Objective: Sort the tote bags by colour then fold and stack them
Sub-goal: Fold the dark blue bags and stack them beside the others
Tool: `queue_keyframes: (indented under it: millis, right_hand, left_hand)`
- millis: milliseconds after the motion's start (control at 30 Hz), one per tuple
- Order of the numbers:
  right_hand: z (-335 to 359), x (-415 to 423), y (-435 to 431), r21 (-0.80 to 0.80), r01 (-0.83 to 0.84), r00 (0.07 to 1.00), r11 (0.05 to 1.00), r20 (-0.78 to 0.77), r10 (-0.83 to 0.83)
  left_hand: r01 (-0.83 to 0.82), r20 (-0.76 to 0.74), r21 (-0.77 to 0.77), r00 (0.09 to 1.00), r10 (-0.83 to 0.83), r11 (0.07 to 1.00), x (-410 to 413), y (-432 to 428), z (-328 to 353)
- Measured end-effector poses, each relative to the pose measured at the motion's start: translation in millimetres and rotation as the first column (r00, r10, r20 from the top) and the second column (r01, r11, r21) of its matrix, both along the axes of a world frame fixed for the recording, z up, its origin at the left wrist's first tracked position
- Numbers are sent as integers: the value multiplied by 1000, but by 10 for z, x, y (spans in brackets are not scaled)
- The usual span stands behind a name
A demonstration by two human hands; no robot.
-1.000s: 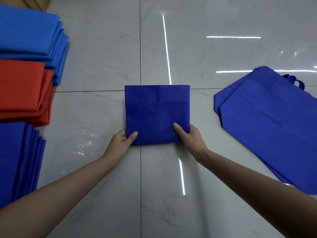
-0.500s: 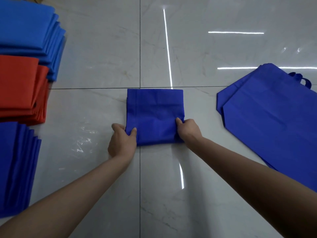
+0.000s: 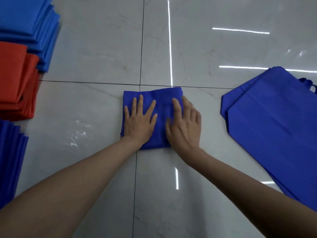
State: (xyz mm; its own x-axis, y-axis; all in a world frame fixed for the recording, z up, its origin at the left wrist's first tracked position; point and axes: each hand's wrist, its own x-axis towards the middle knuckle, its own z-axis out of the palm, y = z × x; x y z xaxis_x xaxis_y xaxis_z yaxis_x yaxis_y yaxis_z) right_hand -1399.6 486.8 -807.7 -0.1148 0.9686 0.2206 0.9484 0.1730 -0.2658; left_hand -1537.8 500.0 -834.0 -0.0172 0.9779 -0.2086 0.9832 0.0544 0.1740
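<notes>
My left hand [image 3: 139,121] lay flat, fingers straight and spread, pressing down on the left half of the folded dark blue tote bag [image 3: 162,107]. My right hand [image 3: 186,125] lay beside it on the right half, palm down with the fingers straight and close together, slightly blurred; neither hand gripped anything. The thumbs were near each other over the middle of the bag, not touching. The bag sat as a small, roughly square packet on the glossy pale tiled floor [image 3: 103,48], straddling a dark grout line just below where four tiles met. To my right, well apart from the packet, a pile of unfolded dark blue tote bags [image 3: 274,131] lay flat and skewed, with a handle loop [image 3: 308,85] showing at its far edge. Along my left stood three piles of folded bags in a row: a lighter blue stack [image 3: 25,18] farthest, an orange-red stack [image 3: 15,79] in the middle touching it, and a dark blue stack [image 3: 10,160] nearest me.
</notes>
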Motion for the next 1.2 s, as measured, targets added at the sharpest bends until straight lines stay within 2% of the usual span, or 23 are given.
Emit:
queue_keyframes:
  millis: [33, 67, 100, 167, 267, 400, 567, 733, 933, 1033, 1100, 1133, 1200]
  right_hand:
    - [-82, -25, 71, 7, -156, 986, 988, 66, 155]
    - [-154, -56, 142, -77, -239, 966, 968, 83, 245]
    - [-213, -85, 190, -176, -254, 961, 951, 69, 269]
    - [-327, -112, 242, -290, -205, 973, 935, 43, 226]
    - [-430, -78, 264, -284, -168, 980, 944, 54, 191]
    - [-396, -101, 267, -323, -171, 980, 931, 46, 196]
    - [-323, 20, 473, -209, -187, 956, 960, 187, 227]
    - [-436, 151, 463, -348, -91, 987, 933, 94, 131]
    - [-410, 142, 486, -400, -85, 985, 913, 103, 137]
    - [-369, 110, 477, -421, -93, 987, 902, 78, 138]
    - [-326, 95, 470, -451, -88, 994, 888, 20, 109]
    - [-301, 94, 455, -465, -90, 996, 881, -19, 92]
    - [-248, 108, 392, -483, -110, 993, 868, -94, 74]
  left_hand:
    - [5, -15, 4, 1000, -5, 1000, 8, 3, -29]
    - [11, -20, 11, 1000, -10, 1000, 11, 8, -52]
    - [13, -15, 29, 1000, -13, 999, 5, 14, -78]
    - [29, 14, 97, 999, -30, 995, -37, 30, -124]
    - [64, 53, 162, 996, -73, 985, -108, 54, -187]
    - [76, 9, 164, 997, -79, 983, -111, 50, -219]
    - [111, -3, 157, 994, -112, 981, -210, 38, -191]
    - [-19, 51, 149, 999, 11, 989, -479, -198, -248]
    - [-16, 55, 108, 998, 10, 994, -468, -163, -218]
    - [-90, 150, 108, 986, 73, 990, -420, -158, -83]
    - [-233, 315, 71, 928, 200, 970, -352, -155, 41]
    - [-329, 410, 53, 868, 280, 943, -333, -165, 97]
    - [-503, 594, -36, 684, 423, 864, -328, -182, 184]
